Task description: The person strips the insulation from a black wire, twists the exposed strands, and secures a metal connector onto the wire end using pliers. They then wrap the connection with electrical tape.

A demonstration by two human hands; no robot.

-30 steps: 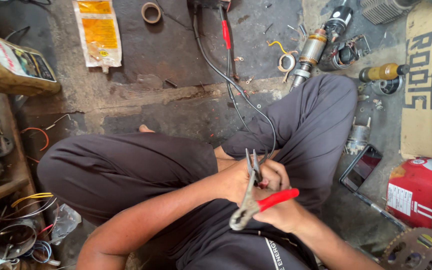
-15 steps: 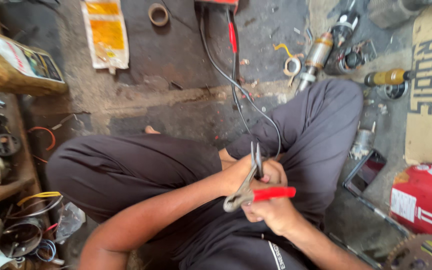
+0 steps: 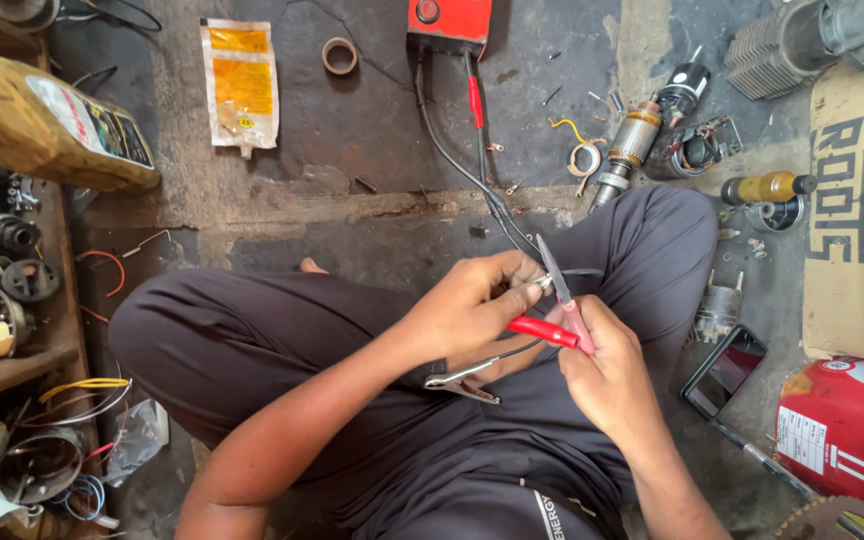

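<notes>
Pointing up-left — red-handled pliers (image 3: 562, 300)

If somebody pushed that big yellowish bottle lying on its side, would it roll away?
Probably only a little. The yellowish bottle lies on its side on the wooden shelf, but its body looks flattish rather than round, so it would likely slide or rock. It seems full of liquid, so it may feel heavy. Its plastic label could be slippery if oily.

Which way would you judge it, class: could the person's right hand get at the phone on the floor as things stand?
Probably yes, once freed: the right hand grips red-handled pliers, but the phone lies face-up beside the right leg, with nothing between.
</notes>
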